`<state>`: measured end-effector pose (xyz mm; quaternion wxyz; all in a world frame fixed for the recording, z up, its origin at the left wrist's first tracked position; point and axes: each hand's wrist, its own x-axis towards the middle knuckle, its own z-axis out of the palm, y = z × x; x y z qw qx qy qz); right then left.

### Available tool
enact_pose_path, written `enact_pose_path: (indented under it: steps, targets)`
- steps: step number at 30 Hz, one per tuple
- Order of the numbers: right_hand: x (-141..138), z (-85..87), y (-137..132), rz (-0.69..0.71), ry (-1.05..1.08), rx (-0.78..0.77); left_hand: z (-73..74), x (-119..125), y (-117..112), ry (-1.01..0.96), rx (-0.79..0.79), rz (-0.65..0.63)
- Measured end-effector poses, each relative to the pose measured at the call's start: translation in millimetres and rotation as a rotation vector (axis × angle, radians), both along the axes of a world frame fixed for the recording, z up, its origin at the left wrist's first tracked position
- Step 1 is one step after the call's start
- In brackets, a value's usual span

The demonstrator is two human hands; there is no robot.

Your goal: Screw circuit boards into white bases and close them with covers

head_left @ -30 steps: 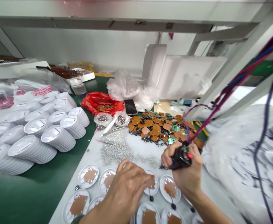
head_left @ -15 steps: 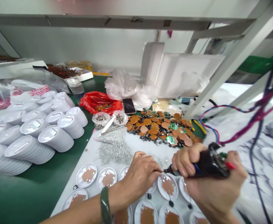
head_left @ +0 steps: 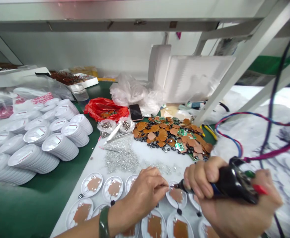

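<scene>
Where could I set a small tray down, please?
The green mat below the white disc stacks is free, as is the white board between the silver heap and brown pads. Round plates crowd around the left hand and right hand.

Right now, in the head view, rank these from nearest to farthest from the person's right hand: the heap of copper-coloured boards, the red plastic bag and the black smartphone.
From the right hand, wrapped around the black corded tool:
1. Heap of copper-coloured boards: ahead, slightly left of the hand.
2. Black smartphone: farther ahead and left, past the heap.
3. Red plastic bag: farthest, left of the smartphone.
</scene>
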<state>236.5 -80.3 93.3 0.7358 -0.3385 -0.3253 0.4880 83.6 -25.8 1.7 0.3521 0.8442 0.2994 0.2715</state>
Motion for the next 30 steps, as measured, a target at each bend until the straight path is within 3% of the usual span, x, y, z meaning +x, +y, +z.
enact_pose_path:
  steps: [13,17,24,30]
  targets:
    - [4.9,6.4,-19.2,-0.014,0.038,-0.028,11.4,4.4,-16.1,-0.151,-0.188,0.023]
    - [8.9,6.9,-26.9,-0.005,0.065,-0.019,17.0,6.5,-22.3,-0.196,-0.269,-0.045]
    - [15.8,9.1,-40.4,0.034,0.102,-0.004,8.2,8.5,-38.1,-0.268,-0.236,-0.117]
    - [24.6,2.5,-53.2,0.055,0.141,-0.001,7.3,14.5,-52.8,-0.221,-0.240,-0.062]
